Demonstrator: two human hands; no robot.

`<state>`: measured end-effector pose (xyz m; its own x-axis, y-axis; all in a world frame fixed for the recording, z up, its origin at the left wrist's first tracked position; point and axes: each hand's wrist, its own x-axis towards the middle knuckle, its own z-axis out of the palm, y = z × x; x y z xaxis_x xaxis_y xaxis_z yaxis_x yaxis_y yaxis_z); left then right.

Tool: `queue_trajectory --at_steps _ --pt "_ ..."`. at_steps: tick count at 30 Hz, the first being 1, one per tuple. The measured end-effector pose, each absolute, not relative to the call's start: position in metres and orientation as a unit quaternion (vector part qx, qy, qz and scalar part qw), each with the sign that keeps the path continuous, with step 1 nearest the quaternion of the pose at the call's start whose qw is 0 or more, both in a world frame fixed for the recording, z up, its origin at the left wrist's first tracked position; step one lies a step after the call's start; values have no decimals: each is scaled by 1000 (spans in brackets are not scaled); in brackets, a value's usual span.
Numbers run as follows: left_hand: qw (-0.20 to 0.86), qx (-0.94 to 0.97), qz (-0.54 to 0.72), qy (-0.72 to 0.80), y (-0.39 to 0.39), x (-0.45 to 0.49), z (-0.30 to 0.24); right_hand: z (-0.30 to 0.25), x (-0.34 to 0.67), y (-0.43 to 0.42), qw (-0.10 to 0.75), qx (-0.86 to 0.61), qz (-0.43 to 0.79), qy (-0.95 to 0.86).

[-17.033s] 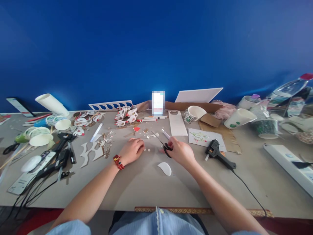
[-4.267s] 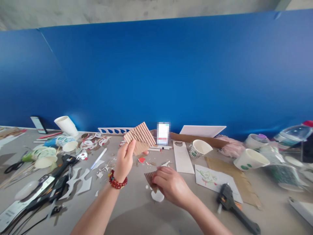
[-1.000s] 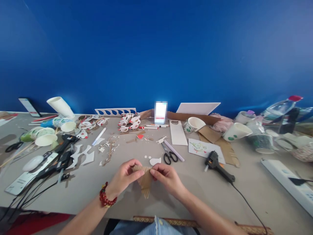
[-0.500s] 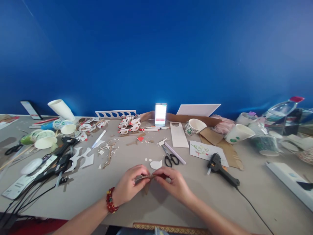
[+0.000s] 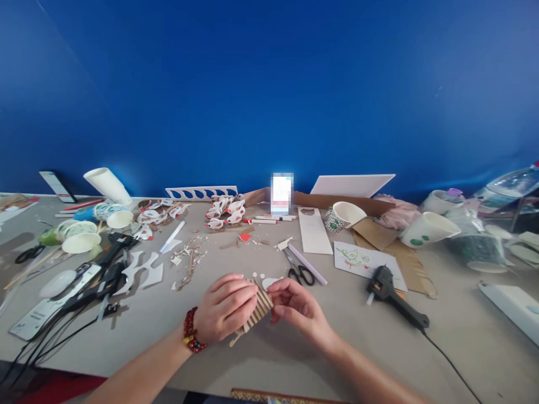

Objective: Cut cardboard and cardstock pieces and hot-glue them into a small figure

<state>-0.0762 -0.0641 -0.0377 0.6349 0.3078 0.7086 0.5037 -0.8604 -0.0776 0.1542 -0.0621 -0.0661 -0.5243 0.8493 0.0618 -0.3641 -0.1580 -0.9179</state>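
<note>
A small piece of corrugated cardboard (image 5: 261, 307), its ridges facing up, is held above the table between my hands. My left hand (image 5: 229, 306) is closed over its left side, fingers lying across the ridges; a torn strip hangs from its lower corner. At the right edge, the curled fingers and thumb of my right hand (image 5: 297, 311) grip the piece. Just beyond my hands lies a white paper cutout (image 5: 270, 283), partly hidden by my right fingers. Black-handled scissors (image 5: 301, 275) rest on the table past my right hand, beside a pale purple stick (image 5: 309, 265).
A glue gun (image 5: 393, 294) with its cord lies to the right, near a drawing (image 5: 351, 258) and paper cups (image 5: 429, 230). More glue guns (image 5: 103, 283) and cables are at left. Painted white-and-red cutouts (image 5: 225, 212), paper scraps (image 5: 189, 255) and a lit phone (image 5: 282, 193) stand farther back.
The cardboard has turned from nearly edge-on to showing its ridged face. My left hand has rolled over it, and my right fingers have shifted slightly to the right along its edge.
</note>
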Motion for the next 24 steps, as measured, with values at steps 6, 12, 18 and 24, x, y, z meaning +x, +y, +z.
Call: queue_trajectory --at_steps 6,12,18,24 --pt "92 -890 -377 -241 -62 -72 -43 -76 152 -63 407 -287 688 -528" --pt "-100 -838 -428 -324 -59 -70 -63 -54 180 -43 350 -443 455 -689" --pt "-458 -568 -425 -536 -58 -63 -68 -43 212 -29 149 -597 129 -777" --pt "-584 -460 -414 -526 -54 -62 -57 -48 196 -35 9 -625 40 -780"
